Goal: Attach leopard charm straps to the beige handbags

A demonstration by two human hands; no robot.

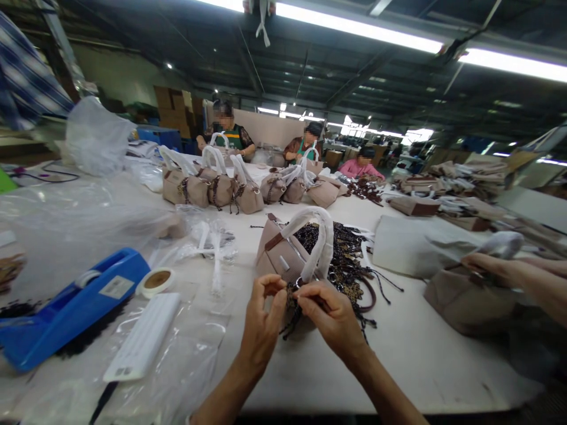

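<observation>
A beige handbag (277, 252) with white-wrapped handles (325, 236) stands upright on the table in front of me. My left hand (264, 316) pinches a dark leopard-patterned strap (290, 296) at the near side of the bag. Close beside it, my right hand (330, 316) has thumb and forefinger pressed together next to a metal ring (299, 283); what lies between those fingertips is too small to make out. Dark cord ends (287, 330) hang below the hands. Behind the bag to the right lies a pile of similar patterned straps (341, 248) with black cords.
A blue tape dispenser (106, 271), a tape roll (156, 281), a white power strip (146, 333) and clear plastic bags (190, 354) lie to the left. Finished-looking handbags (217, 188) line the back. At right, another person's hands (491, 265) hold a handbag (465, 295).
</observation>
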